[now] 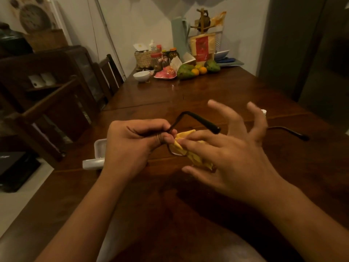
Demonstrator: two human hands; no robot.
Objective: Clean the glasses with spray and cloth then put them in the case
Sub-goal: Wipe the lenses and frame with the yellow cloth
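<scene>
While the left grip (130, 142) curls tight round one corner of the glasses (198, 119), the right grip (232, 156) pinches a yellow cloth (197, 159) between its thumb and first finger. The cloth is folded over one lens, so the lens is mostly hidden. The other three fingers of the right grip are spread wide and stick up. The glasses are black. They are held up just over the brown wooden counter (188, 95), between the two grips. One black arm of the glasses comes out of the left grip, goes up, bends and points to the right. The other black arm pokes out past the right grip, low over the wood; I cannot tell if it touches the counter. A white case (99, 148) lies on the counter just behind the left grip, and part of it is hidden by that grip. A tiny white thing (263, 111) peeks out behind the right fingers, too small to tell what it is. Far away at the back of the counter are a white bowl (141, 75), a woven basket (144, 59) with jars, green and orange fruit (186, 71), and a tan bag (203, 47) with a red label. Dark wooden chairs (108, 76) stand at the left side.
</scene>
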